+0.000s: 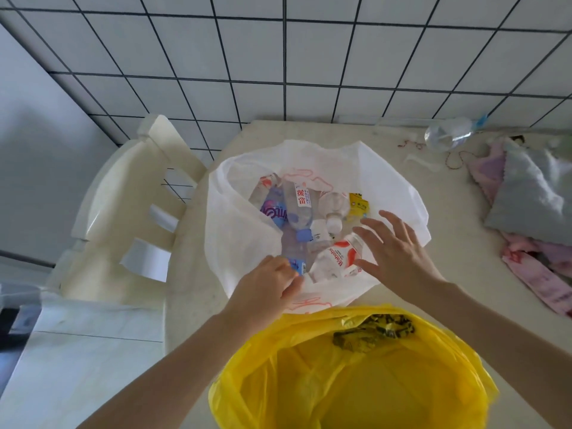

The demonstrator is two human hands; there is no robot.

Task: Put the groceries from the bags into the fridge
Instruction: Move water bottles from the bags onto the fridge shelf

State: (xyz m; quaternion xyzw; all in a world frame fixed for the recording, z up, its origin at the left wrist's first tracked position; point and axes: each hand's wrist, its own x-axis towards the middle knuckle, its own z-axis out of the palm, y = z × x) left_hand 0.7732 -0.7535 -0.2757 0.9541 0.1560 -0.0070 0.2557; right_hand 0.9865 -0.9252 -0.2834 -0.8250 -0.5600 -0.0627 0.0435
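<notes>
A white plastic bag (387,187) stands open on the table, holding several clear water bottles and small items. My left hand (266,289) is at the bag's near rim, its fingers curled round a bottle with a blue label (295,261). My right hand (393,252) hovers with spread fingers over a bottle with a red and white label (335,258), fingertips just above it. A purple-labelled bottle (274,212) and a yellow packet (358,204) lie deeper in the bag. A yellow bag (356,376) stands open in front, nearer me.
The beige table (458,274) carries a grey foil pouch (532,193), pink wrappers (538,274) and a clear bottle (445,136) at the right. A cream plastic chair (123,212) stands to the left. A tiled wall runs behind.
</notes>
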